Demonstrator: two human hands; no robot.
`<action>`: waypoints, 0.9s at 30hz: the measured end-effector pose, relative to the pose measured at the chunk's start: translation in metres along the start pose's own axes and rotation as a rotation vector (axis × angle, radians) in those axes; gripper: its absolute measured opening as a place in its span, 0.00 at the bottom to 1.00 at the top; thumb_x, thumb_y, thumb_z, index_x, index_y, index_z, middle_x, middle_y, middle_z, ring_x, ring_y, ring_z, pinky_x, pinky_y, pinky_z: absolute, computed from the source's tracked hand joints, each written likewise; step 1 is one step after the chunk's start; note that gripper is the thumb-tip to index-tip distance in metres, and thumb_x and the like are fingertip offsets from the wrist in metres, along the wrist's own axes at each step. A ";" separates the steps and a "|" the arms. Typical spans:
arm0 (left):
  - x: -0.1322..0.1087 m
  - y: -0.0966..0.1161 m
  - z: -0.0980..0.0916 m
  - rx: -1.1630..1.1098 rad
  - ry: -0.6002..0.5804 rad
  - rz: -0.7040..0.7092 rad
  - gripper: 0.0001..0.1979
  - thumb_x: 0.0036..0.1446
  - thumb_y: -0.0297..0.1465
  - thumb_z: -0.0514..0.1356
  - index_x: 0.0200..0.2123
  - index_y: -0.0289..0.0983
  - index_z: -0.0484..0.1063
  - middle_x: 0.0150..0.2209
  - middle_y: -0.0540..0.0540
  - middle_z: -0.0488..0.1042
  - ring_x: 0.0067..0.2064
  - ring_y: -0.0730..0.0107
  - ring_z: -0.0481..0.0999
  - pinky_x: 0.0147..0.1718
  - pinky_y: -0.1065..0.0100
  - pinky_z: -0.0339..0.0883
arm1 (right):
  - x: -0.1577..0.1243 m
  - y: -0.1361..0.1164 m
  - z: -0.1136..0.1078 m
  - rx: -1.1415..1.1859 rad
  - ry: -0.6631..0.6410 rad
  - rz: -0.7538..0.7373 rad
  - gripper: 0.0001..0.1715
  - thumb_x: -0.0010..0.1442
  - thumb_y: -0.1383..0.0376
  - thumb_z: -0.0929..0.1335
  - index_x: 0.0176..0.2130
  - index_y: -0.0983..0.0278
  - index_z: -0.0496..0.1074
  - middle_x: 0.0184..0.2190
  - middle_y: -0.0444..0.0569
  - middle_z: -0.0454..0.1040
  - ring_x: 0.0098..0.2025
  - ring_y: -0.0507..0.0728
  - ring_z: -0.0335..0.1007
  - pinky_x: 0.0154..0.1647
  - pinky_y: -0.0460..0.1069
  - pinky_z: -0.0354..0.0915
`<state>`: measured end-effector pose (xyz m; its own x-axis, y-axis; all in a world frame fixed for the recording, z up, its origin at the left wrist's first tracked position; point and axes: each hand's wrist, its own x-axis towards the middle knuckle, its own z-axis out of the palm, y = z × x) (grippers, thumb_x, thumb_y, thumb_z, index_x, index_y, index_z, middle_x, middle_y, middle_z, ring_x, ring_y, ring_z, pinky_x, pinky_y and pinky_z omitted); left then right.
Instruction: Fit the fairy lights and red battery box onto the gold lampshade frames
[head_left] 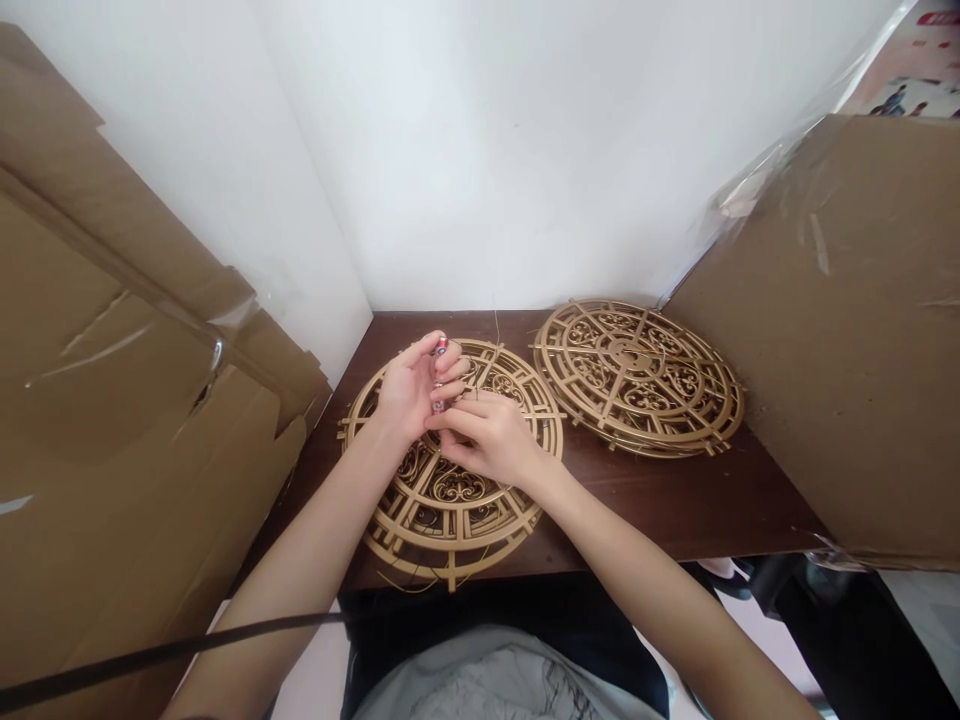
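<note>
My left hand (412, 385) is curled around a small red and silver cylinder (440, 348), perhaps a lighter or a small tube. My right hand (487, 435) is closed in a pinch against the left hand's fingers; what it pinches is too small to make out. Both hands hover over a round gold openwork disc (450, 500) lying flat near the front of a dark brown table (675, 500). A thin wire or thread (496, 325) rises from the disc's far rim. A second stack of the same gold discs (637, 375) lies to the right.
Large cardboard sheets lean on the left (112, 400) and a cardboard box wrapped in plastic film (847, 330) stands on the right. White walls form a corner behind the table. A black cable (150, 655) crosses the lower left.
</note>
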<state>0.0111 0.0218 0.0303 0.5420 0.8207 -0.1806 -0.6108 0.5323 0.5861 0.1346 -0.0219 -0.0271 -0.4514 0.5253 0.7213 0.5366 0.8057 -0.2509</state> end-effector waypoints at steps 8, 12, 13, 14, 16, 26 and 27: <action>0.000 0.001 0.000 -0.002 0.018 -0.027 0.18 0.62 0.32 0.49 0.20 0.36 0.53 0.18 0.53 0.55 0.14 0.82 0.52 0.11 0.77 0.52 | 0.001 0.000 -0.001 -0.008 -0.031 -0.001 0.12 0.57 0.74 0.63 0.36 0.63 0.73 0.24 0.43 0.74 0.27 0.50 0.67 0.33 0.47 0.62; -0.001 0.000 0.002 -0.017 0.037 -0.014 0.17 0.62 0.31 0.49 0.20 0.36 0.54 0.18 0.53 0.54 0.14 0.82 0.52 0.11 0.77 0.51 | 0.001 -0.001 -0.002 -0.003 -0.023 0.001 0.12 0.57 0.74 0.62 0.35 0.64 0.73 0.24 0.44 0.74 0.27 0.51 0.67 0.32 0.47 0.62; -0.001 0.000 0.001 -0.013 0.030 -0.015 0.17 0.62 0.31 0.49 0.20 0.36 0.54 0.18 0.53 0.54 0.14 0.82 0.52 0.11 0.77 0.51 | 0.001 -0.001 -0.002 -0.002 -0.019 0.002 0.12 0.57 0.74 0.62 0.35 0.64 0.73 0.24 0.44 0.74 0.27 0.51 0.67 0.32 0.47 0.62; -0.001 0.000 0.001 -0.004 0.017 -0.020 0.17 0.62 0.31 0.49 0.20 0.36 0.54 0.18 0.53 0.54 0.14 0.82 0.52 0.11 0.77 0.51 | 0.001 -0.001 -0.002 -0.002 -0.014 0.002 0.12 0.57 0.74 0.62 0.35 0.64 0.74 0.24 0.44 0.74 0.27 0.51 0.66 0.32 0.47 0.62; -0.001 0.000 0.000 0.013 -0.005 -0.019 0.18 0.63 0.31 0.47 0.20 0.36 0.54 0.18 0.52 0.54 0.14 0.82 0.52 0.11 0.78 0.51 | 0.001 -0.001 -0.001 -0.005 -0.006 -0.003 0.12 0.57 0.74 0.62 0.35 0.64 0.74 0.24 0.44 0.74 0.27 0.51 0.66 0.32 0.47 0.62; 0.001 0.000 -0.003 0.051 -0.042 -0.015 0.19 0.63 0.32 0.48 0.19 0.36 0.55 0.18 0.52 0.54 0.15 0.82 0.50 0.11 0.79 0.52 | 0.001 0.000 -0.001 -0.020 0.004 -0.011 0.12 0.57 0.74 0.62 0.34 0.64 0.74 0.24 0.43 0.73 0.27 0.51 0.66 0.32 0.46 0.61; 0.001 0.000 -0.004 0.058 -0.054 -0.017 0.19 0.63 0.32 0.47 0.19 0.36 0.55 0.18 0.52 0.54 0.15 0.82 0.50 0.12 0.79 0.53 | 0.001 -0.001 -0.001 -0.020 0.012 -0.016 0.12 0.57 0.74 0.62 0.34 0.64 0.74 0.24 0.43 0.73 0.27 0.50 0.65 0.32 0.46 0.61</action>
<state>0.0097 0.0235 0.0272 0.5835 0.7984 -0.1487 -0.5677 0.5319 0.6283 0.1343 -0.0220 -0.0257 -0.4518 0.5086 0.7330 0.5434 0.8085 -0.2260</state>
